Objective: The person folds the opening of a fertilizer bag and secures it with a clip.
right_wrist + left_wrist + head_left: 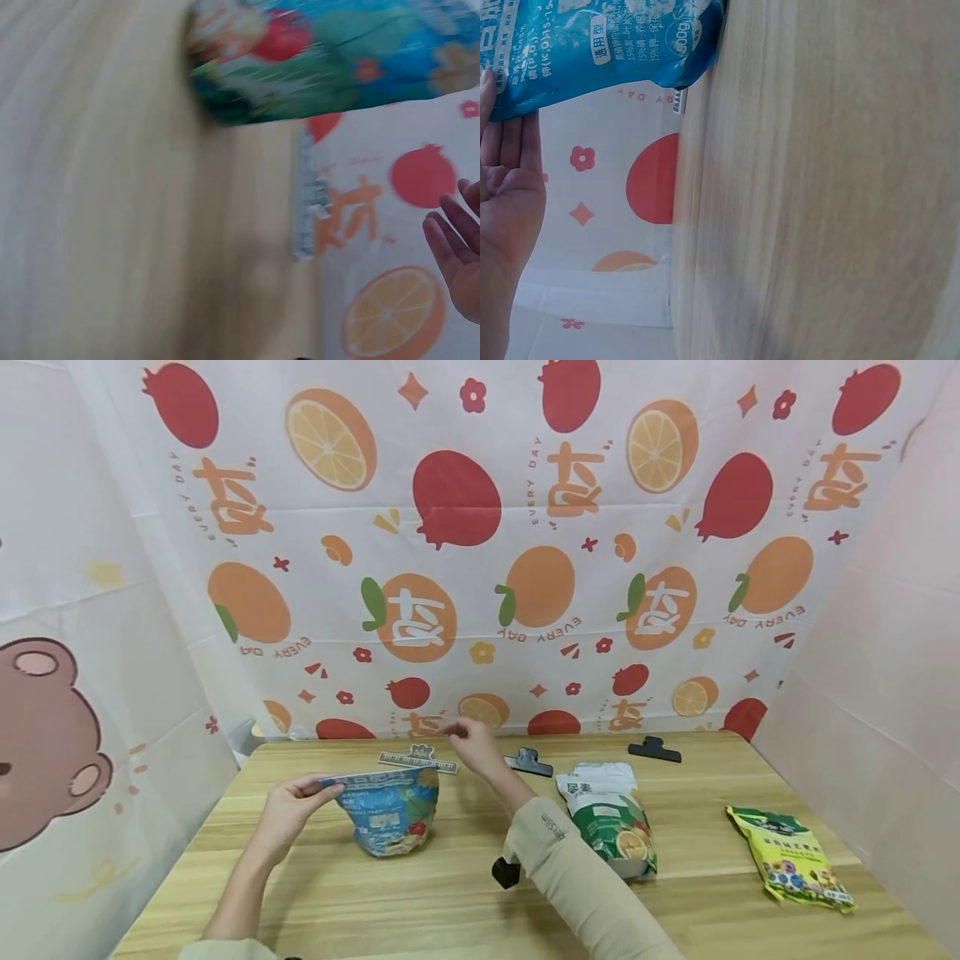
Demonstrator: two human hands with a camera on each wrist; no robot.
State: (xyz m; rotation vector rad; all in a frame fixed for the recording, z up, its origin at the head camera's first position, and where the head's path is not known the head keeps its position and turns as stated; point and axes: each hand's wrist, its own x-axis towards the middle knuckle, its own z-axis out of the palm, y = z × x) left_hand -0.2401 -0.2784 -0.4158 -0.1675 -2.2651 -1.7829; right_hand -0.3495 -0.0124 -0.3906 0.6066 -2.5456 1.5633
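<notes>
A blue printed plastic bag [386,814] stands toward the left of the table, its flat top edge spread wide. My left hand [288,814] pinches the left end of that edge; in the left wrist view the thumb lies on the front and the fingers [511,142] go behind the plastic. My right hand [472,747] is raised beyond the bag's right top corner, holding nothing. Its fingers [446,244] are loosely extended in the right wrist view. Behind the bag lies a bag clip with a piano-key pattern [416,760], partly covered by the bag in the head view.
Two black clips [531,765] lie along the back of the wooden table [337,902]. A green and white bag [607,822] stands right of centre, and a yellow and green bag [801,860] lies at the far right. A fruit-patterned cloth [480,593] hangs behind.
</notes>
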